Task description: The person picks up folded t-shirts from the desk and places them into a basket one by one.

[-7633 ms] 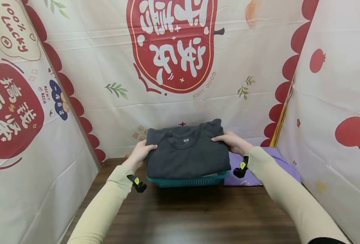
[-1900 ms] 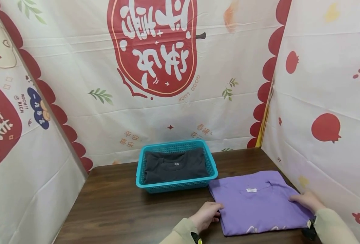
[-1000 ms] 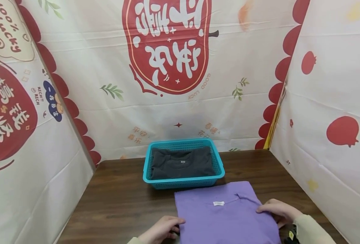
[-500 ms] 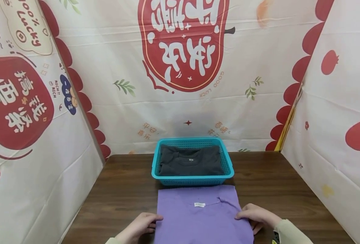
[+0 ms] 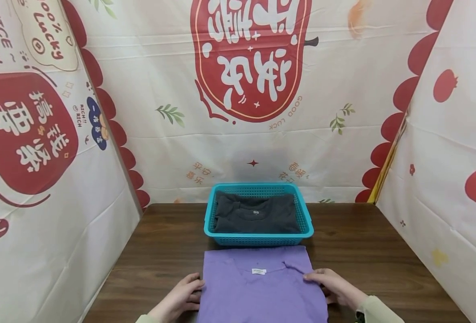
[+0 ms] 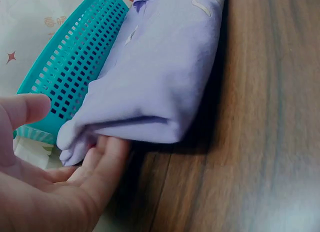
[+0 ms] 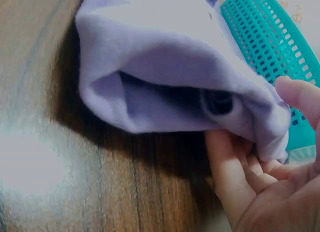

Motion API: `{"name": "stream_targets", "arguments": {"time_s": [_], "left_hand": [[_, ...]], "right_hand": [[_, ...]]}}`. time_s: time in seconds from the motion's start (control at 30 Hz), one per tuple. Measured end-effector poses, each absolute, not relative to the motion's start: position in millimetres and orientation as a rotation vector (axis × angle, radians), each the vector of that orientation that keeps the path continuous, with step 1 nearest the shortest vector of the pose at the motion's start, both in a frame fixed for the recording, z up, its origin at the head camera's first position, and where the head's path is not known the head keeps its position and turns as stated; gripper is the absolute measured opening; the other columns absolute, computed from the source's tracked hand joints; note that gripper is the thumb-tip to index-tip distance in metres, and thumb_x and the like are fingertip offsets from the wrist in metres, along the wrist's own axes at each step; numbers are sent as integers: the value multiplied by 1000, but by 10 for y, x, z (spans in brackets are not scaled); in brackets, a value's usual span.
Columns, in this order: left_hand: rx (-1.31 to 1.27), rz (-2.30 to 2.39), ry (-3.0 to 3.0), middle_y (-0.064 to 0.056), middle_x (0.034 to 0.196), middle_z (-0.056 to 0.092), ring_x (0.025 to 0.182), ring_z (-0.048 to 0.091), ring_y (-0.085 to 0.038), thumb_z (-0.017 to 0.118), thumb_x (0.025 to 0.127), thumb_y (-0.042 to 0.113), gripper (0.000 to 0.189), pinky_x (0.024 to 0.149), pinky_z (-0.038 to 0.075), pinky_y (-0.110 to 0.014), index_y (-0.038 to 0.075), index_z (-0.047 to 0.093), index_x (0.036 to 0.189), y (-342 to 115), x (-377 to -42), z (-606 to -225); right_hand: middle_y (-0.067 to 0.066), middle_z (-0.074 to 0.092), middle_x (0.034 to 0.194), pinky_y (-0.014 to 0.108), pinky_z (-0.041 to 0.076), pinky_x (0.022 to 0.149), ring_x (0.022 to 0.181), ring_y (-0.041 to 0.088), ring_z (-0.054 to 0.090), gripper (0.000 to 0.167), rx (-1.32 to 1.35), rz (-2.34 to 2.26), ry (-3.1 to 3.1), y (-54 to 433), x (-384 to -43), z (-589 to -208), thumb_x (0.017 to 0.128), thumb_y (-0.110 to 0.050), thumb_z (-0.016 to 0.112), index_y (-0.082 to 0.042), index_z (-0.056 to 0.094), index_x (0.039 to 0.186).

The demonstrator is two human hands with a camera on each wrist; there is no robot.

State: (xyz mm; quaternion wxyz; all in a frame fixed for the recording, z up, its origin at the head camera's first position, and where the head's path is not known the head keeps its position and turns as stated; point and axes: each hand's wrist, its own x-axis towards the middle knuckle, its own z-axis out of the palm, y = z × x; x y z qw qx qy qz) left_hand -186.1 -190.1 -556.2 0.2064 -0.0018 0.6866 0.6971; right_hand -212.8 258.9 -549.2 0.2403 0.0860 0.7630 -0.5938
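A folded purple shirt [image 5: 258, 287] with a white neck label lies on the table in front of the basket. At its left edge is my left hand [image 5: 181, 294]; in the left wrist view, its fingers [image 6: 107, 159] reach under the folded edge and the thumb stands apart from the cloth. My right hand [image 5: 336, 287] is at the opposite edge. In the right wrist view, its fingers [image 7: 225, 159] go under the shirt's open fold, with the thumb raised near the cloth. A folded dark grey shirt [image 5: 258, 220] lies inside the turquoise basket [image 5: 258, 241].
The dark wooden table [image 5: 161, 242] spreads to both sides of the basket. A printed cloth backdrop [image 5: 153, 157] rises behind it, with more printed cloth [image 5: 443, 215] along the left and right sides.
The dark grey shirt, earlier held over the basket, now lies in it. Both hands have brought the purple shirt from the right to the basket's front. The left thumb has come off the cloth.
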Motion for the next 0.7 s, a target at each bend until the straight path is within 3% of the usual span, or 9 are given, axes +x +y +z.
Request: {"name": "stream_targets", "arguments": {"time_s": [0.17,0.37,0.53,0.7], "left_hand": [[-66,1983,1899,-34,123,46,79,64,-21,53,96,24,80,69,54,-37,-23,6,142,-1830,-1949,-5595],[-129,1918,1894,-24,111,52,75,64,-20,60,93,30,80,66,54,-33,-21,21,141,-1752,-2022,-5605],[-59,1925,1863,-13,97,65,80,68,-23,64,88,18,66,68,56,-38,-16,33,136,-1693,-2037,-5597],[8,1941,1888,-9,88,68,75,67,-19,64,85,7,62,66,56,-36,-17,36,134,-1662,-2052,-5572]], "right_hand": [[9,64,92,41,56,68,80,22,65,43,235,-1716,2041,2564,-2108,-5502,90,-30,66,4,57,114],[5,67,86,38,56,69,79,20,65,33,183,-1758,1967,2552,-2050,-5545,91,-28,64,1,60,106],[8,68,91,39,55,71,83,22,66,39,72,-1801,1961,2549,-2042,-5544,87,-16,64,8,55,116],[9,67,94,38,55,71,84,22,65,46,6,-1862,1952,2543,-2025,-5506,84,-10,63,10,51,123]]}}
